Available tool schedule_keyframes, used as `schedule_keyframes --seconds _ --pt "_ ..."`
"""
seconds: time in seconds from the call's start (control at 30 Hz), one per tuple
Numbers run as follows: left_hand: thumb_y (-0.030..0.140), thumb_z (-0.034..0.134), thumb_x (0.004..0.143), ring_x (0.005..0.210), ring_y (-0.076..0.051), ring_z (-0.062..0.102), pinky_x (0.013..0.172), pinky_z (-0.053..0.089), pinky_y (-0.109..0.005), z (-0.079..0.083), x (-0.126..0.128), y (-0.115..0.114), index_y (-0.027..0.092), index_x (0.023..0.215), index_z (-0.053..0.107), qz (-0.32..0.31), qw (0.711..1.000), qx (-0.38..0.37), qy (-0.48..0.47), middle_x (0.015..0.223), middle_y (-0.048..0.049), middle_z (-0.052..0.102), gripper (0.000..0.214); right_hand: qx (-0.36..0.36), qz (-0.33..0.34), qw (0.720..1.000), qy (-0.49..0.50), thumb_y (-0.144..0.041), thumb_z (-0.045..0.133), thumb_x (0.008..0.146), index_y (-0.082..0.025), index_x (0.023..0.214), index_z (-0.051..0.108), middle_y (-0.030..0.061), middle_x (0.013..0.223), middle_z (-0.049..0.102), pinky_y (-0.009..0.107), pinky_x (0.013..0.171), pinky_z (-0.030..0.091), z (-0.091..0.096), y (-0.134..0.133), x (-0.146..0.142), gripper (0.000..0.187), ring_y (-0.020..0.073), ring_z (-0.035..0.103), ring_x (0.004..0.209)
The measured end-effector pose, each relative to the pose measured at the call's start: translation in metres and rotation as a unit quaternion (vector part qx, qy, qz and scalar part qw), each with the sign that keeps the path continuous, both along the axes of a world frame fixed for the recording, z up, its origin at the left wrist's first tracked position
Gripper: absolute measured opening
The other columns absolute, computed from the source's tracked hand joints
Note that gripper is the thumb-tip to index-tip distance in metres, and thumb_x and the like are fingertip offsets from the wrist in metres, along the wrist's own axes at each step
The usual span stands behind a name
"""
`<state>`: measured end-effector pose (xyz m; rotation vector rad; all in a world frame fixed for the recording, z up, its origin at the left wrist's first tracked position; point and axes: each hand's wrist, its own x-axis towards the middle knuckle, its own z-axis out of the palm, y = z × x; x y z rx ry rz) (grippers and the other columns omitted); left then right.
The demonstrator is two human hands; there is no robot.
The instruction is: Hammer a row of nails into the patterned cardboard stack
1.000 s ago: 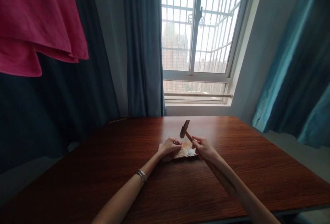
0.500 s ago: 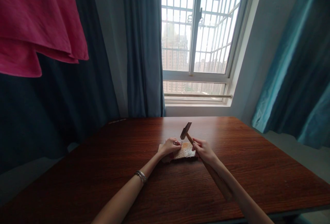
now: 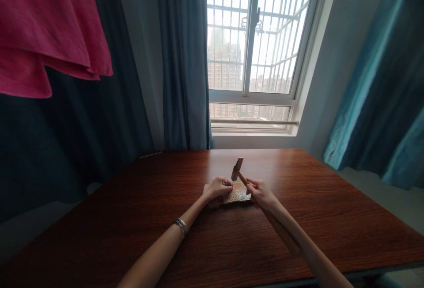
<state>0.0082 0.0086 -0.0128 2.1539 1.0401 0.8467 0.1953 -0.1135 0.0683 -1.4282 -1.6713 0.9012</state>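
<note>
My right hand (image 3: 260, 192) is wrapped round the wooden handle of a hammer (image 3: 237, 169), whose long handle runs back under my forearm. The hammer's head is tilted, its lower face at or just above the top of a thin nail (image 3: 232, 183). My left hand (image 3: 217, 187) pinches the nail low down, over a flat piece of board (image 3: 237, 193) with many small dark holes on its pale, orange-tinted face. The left part of the board lies under my left hand and is partly hidden. A metal bracelet (image 3: 181, 225) circles my left wrist.
The board rests on a dark reddish-brown wooden table (image 3: 132, 217). Behind the table are a barred window (image 3: 251, 58) and blue curtains (image 3: 185, 67). A pink cloth (image 3: 53, 27) hangs at the upper left.
The hammer's head has dropped and turned slightly leftward, bringing its face down to the nail. My left hand and the board stay in place.
</note>
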Motion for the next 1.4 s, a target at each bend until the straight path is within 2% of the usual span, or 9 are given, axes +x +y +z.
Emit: schedule_keyframes --seconds 0.17,0.33,0.63,0.77,0.93,1.03,1.2,1.4 --pt "0.031 0.06 0.065 0.07 -0.014 0.058 0.064 0.041 -0.021 -0.002 0.001 0.002 0.014 0.068 0.067 0.01 1.0 0.006 -0.002 0.076 -0.0018 0.066 0.018 0.001 0.001 1.0 -0.007 -0.036 0.038 0.081 -0.02 0.11 0.056 -0.0002 0.066 0.056 0.015 0.032 0.031 -0.002 0.002 0.001 0.038 0.0071 0.047 0.041" --pt "0.034 0.061 0.065 0.073 -0.016 0.059 0.067 0.042 -0.022 0.003 0.002 -0.001 0.014 0.073 0.068 0.018 1.0 -0.004 0.008 0.076 -0.0021 0.067 0.022 0.003 0.007 1.0 -0.004 -0.038 0.037 0.081 -0.02 0.109 0.056 0.0002 0.067 0.056 0.015 0.031 0.032 -0.002 0.002 0.001 0.038 0.0077 0.047 0.041" --pt "0.036 0.062 0.064 0.074 -0.016 0.059 0.066 0.042 -0.022 0.003 0.0 0.0 0.014 0.075 0.069 0.004 1.0 -0.026 -0.001 0.076 -0.0027 0.067 0.026 -0.002 0.005 1.0 0.005 -0.038 0.04 0.081 -0.02 0.11 0.056 0.0008 0.068 0.057 0.014 0.033 0.031 -0.001 0.002 0.001 0.038 0.007 0.048 0.042" --pt "0.039 0.063 0.063 0.073 -0.016 0.058 0.065 0.042 -0.022 0.001 0.0 0.002 0.013 0.073 0.068 -0.001 1.0 -0.025 -0.015 0.075 -0.0027 0.066 0.029 0.001 0.0 1.0 0.014 -0.038 0.038 0.081 -0.02 0.112 0.055 0.0002 0.068 0.056 0.015 0.032 0.032 0.002 0.003 0.002 0.04 0.0056 0.044 0.04" --pt "0.036 0.064 0.062 0.073 -0.016 0.059 0.064 0.042 -0.021 0.003 -0.001 0.001 0.013 0.073 0.068 0.002 0.999 -0.043 -0.016 0.075 -0.003 0.067 0.025 0.008 0.013 1.0 0.009 -0.039 0.039 0.08 -0.018 0.11 0.058 0.0001 0.064 0.055 0.016 0.032 0.032 0.006 0.003 -0.001 0.041 0.0053 0.042 0.037" --pt "0.036 0.064 0.062 0.072 -0.016 0.058 0.062 0.041 -0.021 0.004 -0.001 0.0 0.013 0.072 0.068 0.01 0.999 -0.042 -0.017 0.074 -0.003 0.066 0.026 0.025 -0.005 0.999 0.029 -0.041 0.038 0.08 -0.019 0.112 0.056 0.0 0.066 0.055 0.016 0.031 0.032 0.008 0.001 -0.003 0.043 0.0052 0.041 0.037" --pt "0.035 0.063 0.063 0.07 -0.015 0.058 0.062 0.041 -0.021 0.003 -0.001 0.0 0.013 0.072 0.067 -0.001 0.999 -0.035 -0.019 0.073 -0.002 0.065 0.024 0.0 -0.007 1.0 0.02 -0.039 0.041 0.078 -0.018 0.105 0.059 -0.0006 0.063 0.054 0.015 0.031 0.031 0.008 -0.002 -0.004 0.039 0.0046 0.04 0.036" --pt "0.036 0.063 0.062 0.071 -0.015 0.058 0.063 0.041 -0.021 0.001 -0.001 0.002 0.014 0.073 0.068 0.006 0.999 -0.03 -0.015 0.073 -0.0015 0.066 0.025 0.008 -0.006 0.998 0.062 -0.039 0.039 0.079 -0.017 0.112 0.054 -0.002 0.065 0.05 0.015 0.029 0.03 0.007 0.0 -0.001 0.042 0.0039 0.036 0.036"
